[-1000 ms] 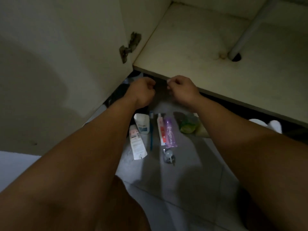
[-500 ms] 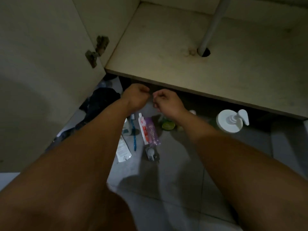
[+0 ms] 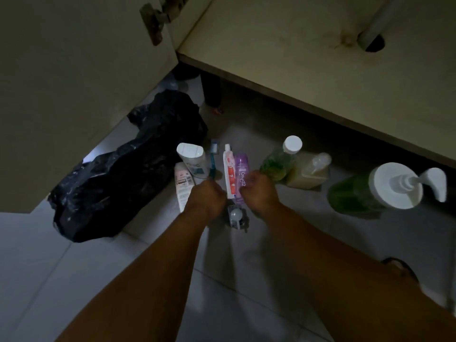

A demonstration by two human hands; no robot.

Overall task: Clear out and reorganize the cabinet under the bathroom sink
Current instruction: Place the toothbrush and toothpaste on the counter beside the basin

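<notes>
- Cabinet floor [image 3: 308, 45] under the sink lies beyond and above both hands, bare, with a drain pipe [image 3: 375, 23] passing through a hole and the door [image 3: 74, 82] swung open at left.
- Left hand [image 3: 206, 199] and right hand [image 3: 259, 193] hover close together over the tiled floor, fingers curled; whether either holds anything cannot be told.
- Just beyond the knuckles lie a toothpaste tube [image 3: 229, 171], a purple bottle [image 3: 241, 176], a blue toothbrush [image 3: 212, 161] and two white tubes [image 3: 192, 159].
- Right of the right hand stand a green bottle [image 3: 278, 161], a beige bottle [image 3: 308, 171] and a green pump dispenser [image 3: 375, 191].
- A black bin bag [image 3: 128, 174] slumps left of the left hand.
- Clearing out looks done; sorting comes next, likely lifting items back onto the shelf.
</notes>
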